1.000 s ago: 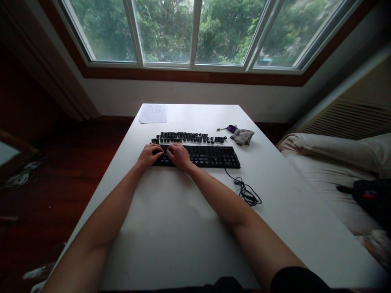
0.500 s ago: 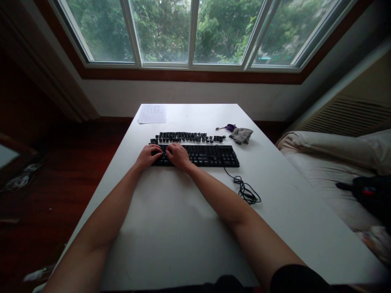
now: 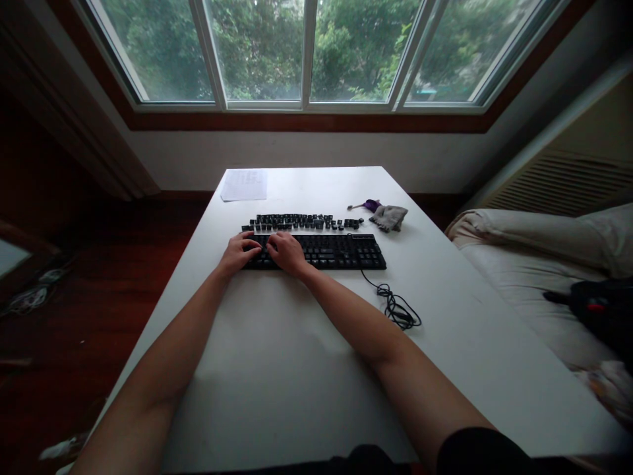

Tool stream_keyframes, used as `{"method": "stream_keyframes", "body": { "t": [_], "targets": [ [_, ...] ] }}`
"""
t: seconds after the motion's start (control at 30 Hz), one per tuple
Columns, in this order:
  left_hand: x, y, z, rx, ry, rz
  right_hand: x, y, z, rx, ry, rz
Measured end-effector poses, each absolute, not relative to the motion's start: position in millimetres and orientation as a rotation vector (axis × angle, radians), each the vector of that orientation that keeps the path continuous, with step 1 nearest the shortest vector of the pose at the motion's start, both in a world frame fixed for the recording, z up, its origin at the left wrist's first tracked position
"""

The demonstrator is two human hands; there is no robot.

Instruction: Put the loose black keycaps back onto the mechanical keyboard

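Observation:
A black keyboard [image 3: 341, 251] lies across the far half of the white table [image 3: 277, 369]. Both my hands rest on its left end. My left hand [image 3: 236, 254] has its fingers curled down onto the leftmost keys. My right hand [image 3: 288, 254] sits just beside it, fingers bent and pointing left, so the fingertips of both hands nearly meet. Whatever lies under the fingertips is hidden. A row of loose black keycaps [image 3: 301, 222] lies on the table just behind the keyboard.
The keyboard's cable [image 3: 395, 309] coils on the table to the right. A grey cloth [image 3: 390, 217] and a small purple tool [image 3: 368, 205] lie at the far right, a sheet of paper [image 3: 244, 185] at the far left. A bed [image 3: 534, 270] stands to the right.
Both hands stay on the left end of the keyboard, with only slight finger movement. The view has shifted a little.

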State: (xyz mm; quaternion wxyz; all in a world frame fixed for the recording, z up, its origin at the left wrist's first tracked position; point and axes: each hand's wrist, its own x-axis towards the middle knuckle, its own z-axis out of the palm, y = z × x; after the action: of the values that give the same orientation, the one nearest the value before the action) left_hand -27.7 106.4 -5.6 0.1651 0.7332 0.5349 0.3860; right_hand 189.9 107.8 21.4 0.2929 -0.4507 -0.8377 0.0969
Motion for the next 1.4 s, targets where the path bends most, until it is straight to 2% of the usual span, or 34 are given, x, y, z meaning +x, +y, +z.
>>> {"method": "stream_keyframes", "body": {
  "t": [0.7,1.0,1.4],
  "targets": [
    [-20.2,96.7,7.8,2.268,1.539,1.008,192.1,105.3,24.7,-1.190,-2.252,0.253],
    [-20.8,96.1,16.6,2.279,1.475,0.955,190.9,97.9,29.0,-1.073,-2.459,0.141],
    [-18.9,94.6,17.6,2.257,1.393,0.966,189.7,98.1,25.0,-1.041,-2.458,0.109]
  ]
}}
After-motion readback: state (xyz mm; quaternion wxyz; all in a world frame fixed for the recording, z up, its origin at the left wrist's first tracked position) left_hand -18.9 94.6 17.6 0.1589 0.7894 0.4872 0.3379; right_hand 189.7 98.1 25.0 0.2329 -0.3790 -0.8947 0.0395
